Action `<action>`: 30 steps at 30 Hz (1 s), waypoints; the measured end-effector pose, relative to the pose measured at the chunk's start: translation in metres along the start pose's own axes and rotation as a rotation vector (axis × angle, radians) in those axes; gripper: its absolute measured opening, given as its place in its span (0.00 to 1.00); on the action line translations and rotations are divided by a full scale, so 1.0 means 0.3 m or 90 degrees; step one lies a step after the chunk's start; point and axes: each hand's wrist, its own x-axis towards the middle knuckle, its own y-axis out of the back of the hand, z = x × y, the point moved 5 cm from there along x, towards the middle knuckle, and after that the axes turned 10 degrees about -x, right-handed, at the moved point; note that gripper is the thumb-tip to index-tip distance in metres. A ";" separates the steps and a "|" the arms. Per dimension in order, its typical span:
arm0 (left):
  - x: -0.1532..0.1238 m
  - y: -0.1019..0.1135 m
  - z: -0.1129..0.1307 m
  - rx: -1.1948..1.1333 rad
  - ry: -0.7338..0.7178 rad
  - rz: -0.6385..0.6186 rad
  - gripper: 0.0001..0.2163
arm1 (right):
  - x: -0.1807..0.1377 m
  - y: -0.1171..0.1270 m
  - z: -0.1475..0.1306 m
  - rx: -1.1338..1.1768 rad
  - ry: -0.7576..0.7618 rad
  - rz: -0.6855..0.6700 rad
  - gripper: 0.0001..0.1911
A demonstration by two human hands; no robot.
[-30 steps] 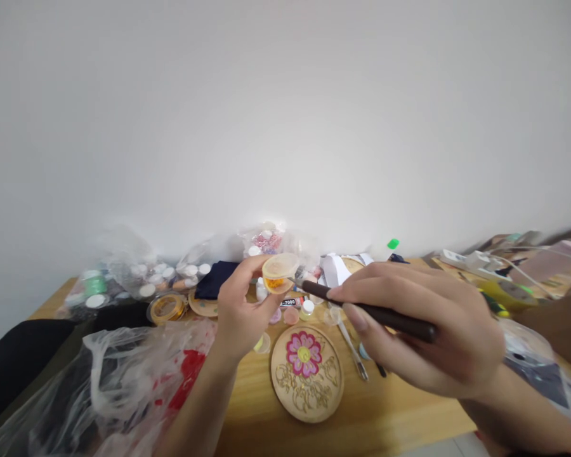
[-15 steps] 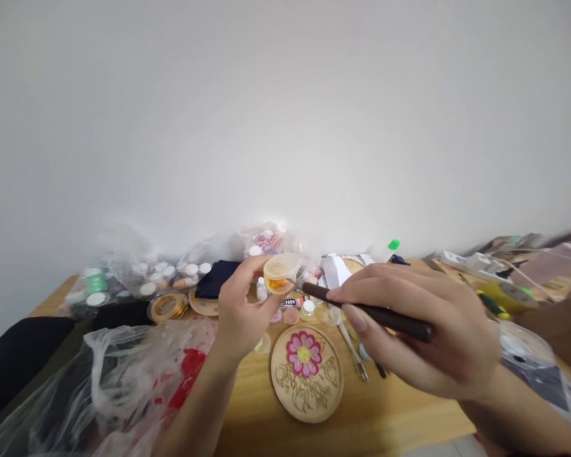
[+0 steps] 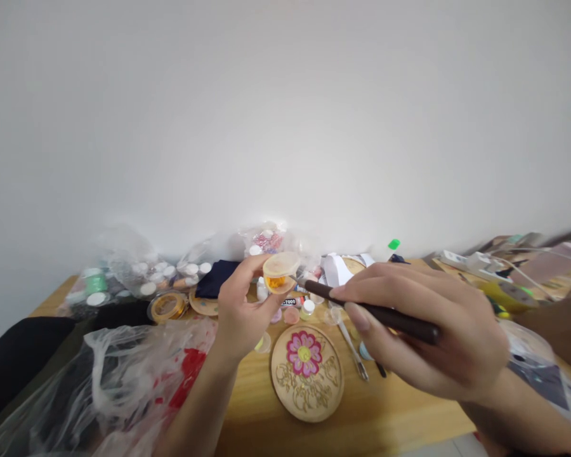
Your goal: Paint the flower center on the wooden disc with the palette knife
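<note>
Small cup (image 3: 288,261), orange bits (image 3: 276,282) inside, in left fingers (image 3: 245,271)

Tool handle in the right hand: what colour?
The tool handle is plain dark brown; best seen in the head view, the only one.

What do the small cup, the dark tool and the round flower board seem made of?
Small cup: probably thin plastic, cloudy; orange contents show through its wall.
Dark tool: smooth, even brown handle, wood or plastic; greyish front perhaps metal.
Round flower board: likely wood, matt, from its pale tan colour.
</note>
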 end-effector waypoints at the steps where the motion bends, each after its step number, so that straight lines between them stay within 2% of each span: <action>1: 0.000 0.001 0.000 0.004 0.001 0.001 0.12 | 0.000 0.000 0.000 -0.001 0.001 0.003 0.05; 14: -0.001 0.002 0.011 -0.004 -0.026 -0.011 0.14 | 0.007 0.007 -0.001 0.025 0.013 -0.031 0.05; 21: -0.002 0.003 0.008 -0.007 -0.023 -0.007 0.16 | 0.004 0.031 0.000 0.042 -0.002 -0.016 0.08; 26: 0.000 0.002 0.011 -0.002 -0.032 -0.007 0.17 | -0.001 0.019 -0.003 0.053 0.022 -0.044 0.07; 30: -0.003 0.003 0.008 -0.003 -0.034 -0.007 0.18 | -0.004 0.020 0.002 0.046 0.000 -0.024 0.07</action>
